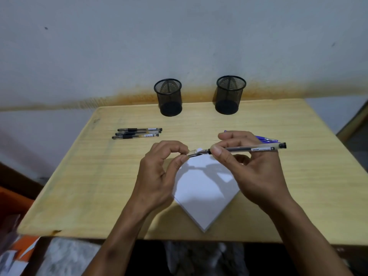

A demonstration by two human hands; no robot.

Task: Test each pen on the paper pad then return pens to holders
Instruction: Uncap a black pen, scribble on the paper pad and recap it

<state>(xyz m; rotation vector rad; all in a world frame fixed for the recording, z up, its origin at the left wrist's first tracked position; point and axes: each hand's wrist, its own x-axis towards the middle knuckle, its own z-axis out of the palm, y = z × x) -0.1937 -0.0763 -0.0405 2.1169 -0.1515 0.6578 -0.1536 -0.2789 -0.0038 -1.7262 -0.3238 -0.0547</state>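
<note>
Above the white paper pad [205, 188], my right hand [253, 168] grips a clear black-ink pen [256, 149] held level, its tip pointing left. My left hand [159, 172] pinches the pen's clear cap [192, 153] at the tip end. Three black pens [137, 133] lie side by side on the table's left part. Blue pens [264, 138] lie behind my right hand, mostly hidden. Two black mesh holders, one at the back left [168, 97] and one at the back right [230, 94], stand with nothing visible inside.
The wooden table [89, 186] stands against a pale wall. The pad lies turned like a diamond near the front edge. Orange and white items [18, 246] sit on the floor at the lower left.
</note>
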